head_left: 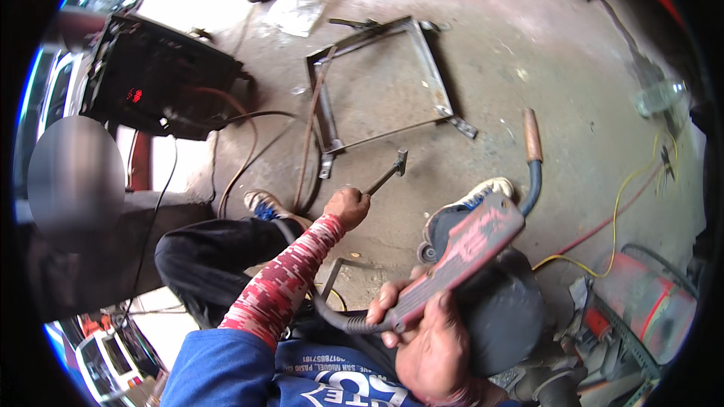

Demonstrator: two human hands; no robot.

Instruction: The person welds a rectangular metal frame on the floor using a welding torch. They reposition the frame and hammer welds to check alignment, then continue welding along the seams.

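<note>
My left hand (pixel 347 208), at the end of a red patterned sleeve, is closed round the handle of a small hammer (pixel 400 163). The hammer's head points away from me, just short of a square frame of metal angle bar (pixel 375 138) lying on the floor. Tabs stick out at the frame's corners. In my right hand (pixel 434 347) is a MIG welding torch (pixel 460 260) with a worn red handle. Its bent neck and copper-coloured nozzle point up and away, to the right of the frame. The torch cable runs off leftward past my lap.
A dark welding machine (pixel 162 75) with a lit red display stands at the left, its cables trailing over the floor. A plastic bag (pixel 299 6) lies beyond the frame. To the right are a clear bottle (pixel 658 98), yellow and red cords, and a red container (pixel 648 301) near scrap metal.
</note>
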